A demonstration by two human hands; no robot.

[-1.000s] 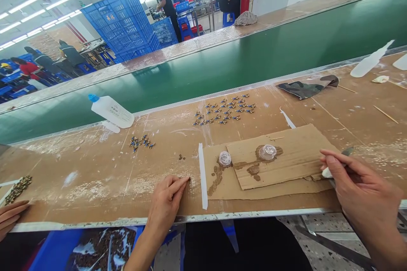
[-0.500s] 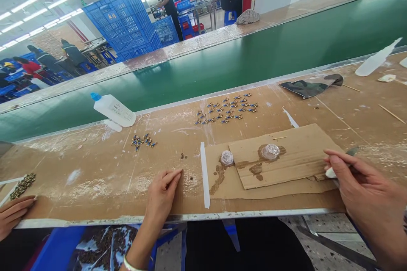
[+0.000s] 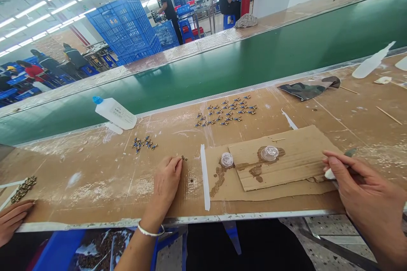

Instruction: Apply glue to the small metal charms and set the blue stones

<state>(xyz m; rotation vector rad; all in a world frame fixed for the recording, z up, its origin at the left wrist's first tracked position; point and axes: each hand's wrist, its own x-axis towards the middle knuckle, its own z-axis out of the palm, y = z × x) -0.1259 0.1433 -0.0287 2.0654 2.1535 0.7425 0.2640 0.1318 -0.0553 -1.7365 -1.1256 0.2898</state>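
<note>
Your left hand (image 3: pixel 167 178) has its grip pinched closed beside small dark pieces (image 3: pixel 186 159) on the surface (image 3: pixel 171 133), any hold unclear, seemingly fingertip work needing a light touch; your right hand (image 3: pixel 369 186) grips a white object (image 3: pixel 329 174).

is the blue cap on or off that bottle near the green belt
On: the blue cap covers the neck end of the bottle.

Illegible print on crate (image 3: pixel 122 29) and bottle (image 3: pixel 117 113)
</note>
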